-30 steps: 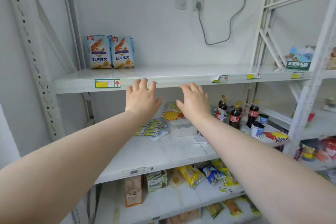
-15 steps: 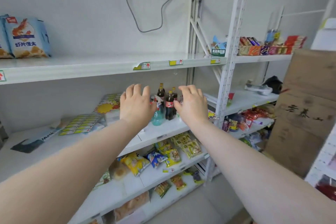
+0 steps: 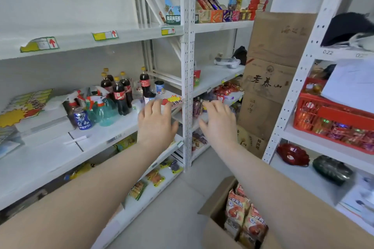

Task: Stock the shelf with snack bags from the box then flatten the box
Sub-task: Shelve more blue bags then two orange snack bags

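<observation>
Hovering: left hand (image 3: 156, 121) spread, empty | right hand (image 3: 219, 122) likewise | box (image 3: 214, 214) seemingly part-full

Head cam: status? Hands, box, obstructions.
Left hand and right hand open, empty, held out mid-air. Box open on floor, snack bags inside. Nothing blocking the box.

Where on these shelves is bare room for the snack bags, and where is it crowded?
Bare: the white upper shelf left of the green seaweed pack, and the front of the white middle shelf below the blue Pepsi can. Crowded: around the dark cola bottles, and the upper right shelf of colourful snack cartons.
</observation>
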